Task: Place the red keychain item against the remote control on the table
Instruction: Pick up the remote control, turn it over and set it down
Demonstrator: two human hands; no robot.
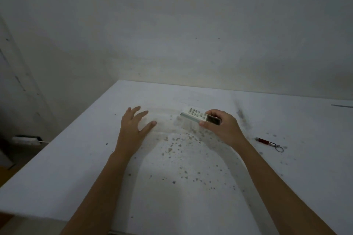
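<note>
Stained table (191,187), right hand (222,129) gripping remote (196,115)

You see a white remote control (200,116), buttons up, tilted at centre frame; your red keychain item (267,142), its metal ring trailing, lies well apart at right.

The table (80,158) is showing a flat white top, speckled with brown and grey flecks that are gathering thickest between the 2 hands and just below the right hand (221,128). The remote control (198,115) in that hand is showing white with rows of pale grey buttons, a greenish side strip and a dark screen panel. Well to the right of that hand, the red keychain item (266,141) is showing dark red with a silver ring. Behind, the wall (172,25) is looking dull grey-white.
</note>
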